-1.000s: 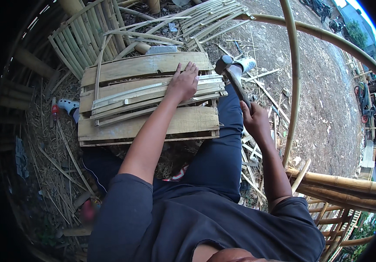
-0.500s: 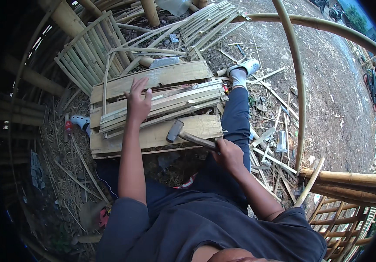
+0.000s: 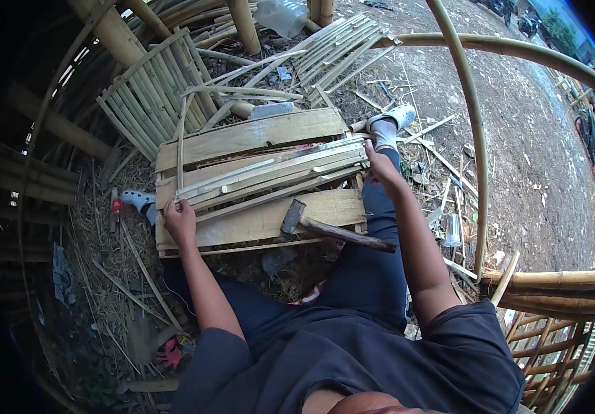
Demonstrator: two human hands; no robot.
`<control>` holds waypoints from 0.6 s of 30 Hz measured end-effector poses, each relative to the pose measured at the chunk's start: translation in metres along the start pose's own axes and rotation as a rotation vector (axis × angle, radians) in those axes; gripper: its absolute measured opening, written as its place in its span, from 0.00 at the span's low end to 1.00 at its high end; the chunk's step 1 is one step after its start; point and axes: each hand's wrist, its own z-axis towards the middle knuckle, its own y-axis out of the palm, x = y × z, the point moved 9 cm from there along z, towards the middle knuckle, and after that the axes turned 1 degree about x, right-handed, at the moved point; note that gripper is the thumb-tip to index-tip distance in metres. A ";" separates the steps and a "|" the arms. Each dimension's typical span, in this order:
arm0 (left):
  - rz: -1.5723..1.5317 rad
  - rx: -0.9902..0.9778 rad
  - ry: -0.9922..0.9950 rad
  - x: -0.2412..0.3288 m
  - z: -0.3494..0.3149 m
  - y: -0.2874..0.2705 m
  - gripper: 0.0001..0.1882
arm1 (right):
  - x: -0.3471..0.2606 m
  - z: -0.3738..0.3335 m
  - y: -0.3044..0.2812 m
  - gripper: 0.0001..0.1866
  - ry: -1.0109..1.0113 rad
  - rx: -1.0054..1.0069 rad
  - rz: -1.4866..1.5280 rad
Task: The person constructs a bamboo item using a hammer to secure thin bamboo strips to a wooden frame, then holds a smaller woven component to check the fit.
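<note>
A low wooden bench (image 3: 242,230) of rough planks stands between my legs. Across it lies a narrow panel of split bamboo slats (image 3: 277,171). My left hand (image 3: 181,222) pinches the panel's left end with its fingers closed. At the other end my right hand (image 3: 382,168) is closed around the slat tips; part of its grip is hidden. A hammer (image 3: 339,232) rests by itself on the near plank, its head on the wood and its handle reaching over my right thigh.
Beyond the bench lean a finished-looking slatted bamboo panel (image 3: 152,93) and another stack of slats (image 3: 346,52). A grey block (image 3: 272,110) sits at the bench's far edge. A curved bamboo pole (image 3: 470,124) rises on the right. A red-labelled bottle (image 3: 116,203) stands at left.
My right hand has let go of the hammer, which now lies on the bench, and has moved up to the slats' right end. My left hand has come down onto their left end.
</note>
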 end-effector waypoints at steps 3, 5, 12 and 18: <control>-0.116 0.244 0.161 0.000 0.003 -0.007 0.17 | -0.001 0.029 0.003 0.35 -0.099 -0.064 0.093; -0.055 0.301 0.224 -0.005 -0.001 -0.012 0.18 | -0.024 0.017 0.011 0.27 -0.226 -0.080 -0.072; -0.221 0.193 0.182 0.004 0.008 0.002 0.18 | -0.055 -0.020 -0.029 0.25 -0.535 0.141 -0.070; -0.301 0.118 0.185 -0.056 0.022 -0.017 0.20 | -0.084 -0.128 -0.016 0.24 -0.663 0.121 0.057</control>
